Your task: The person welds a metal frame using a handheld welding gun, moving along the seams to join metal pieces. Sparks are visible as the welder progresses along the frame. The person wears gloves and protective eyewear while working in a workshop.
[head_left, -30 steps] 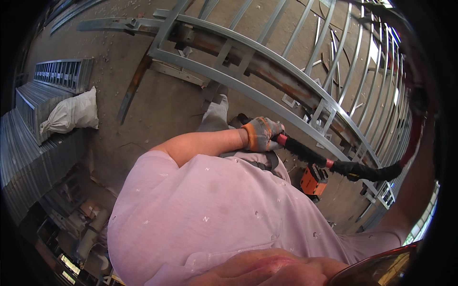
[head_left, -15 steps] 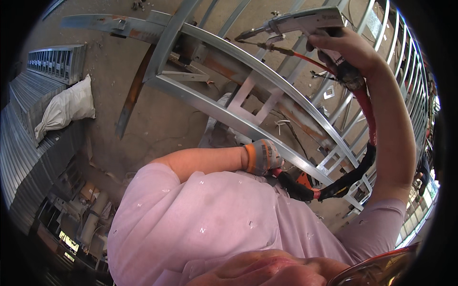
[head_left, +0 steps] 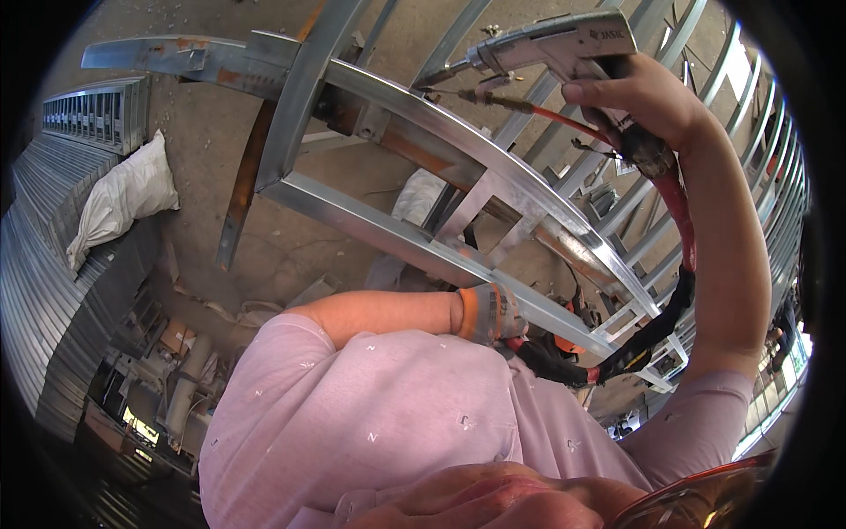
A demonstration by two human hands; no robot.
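Observation:
My bare right hand (head_left: 648, 101) is wrapped round the grip of a white and grey welding gun (head_left: 555, 44). The gun's thin metal nozzle points left, its tip close to the curved metal rail (head_left: 476, 132) of a galvanized steel frame. A thin red-sleeved tube runs under the barrel. From the grip a thick cable (head_left: 656, 328), sleeved in red and black, loops down to my left. My left hand (head_left: 493, 315), in a grey glove with an orange cuff, is closed round that cable in front of my chest, beside the frame's near straight rail (head_left: 388, 231).
A rust-stained beam (head_left: 432, 152) lies beneath the frame. Many parallel metal bars stretch away at the right. On the left are stacked corrugated metal sheets (head_left: 35, 264), a white sack (head_left: 128, 198) and a ladder-like metal piece (head_left: 97, 115). An orange tool (head_left: 564, 344) sits below the near rail.
The welding gun's nozzle has shifted left and slightly down, nearer the curved rail. The frame appears shifted in view; my left hand sits slightly lower, still on the cable.

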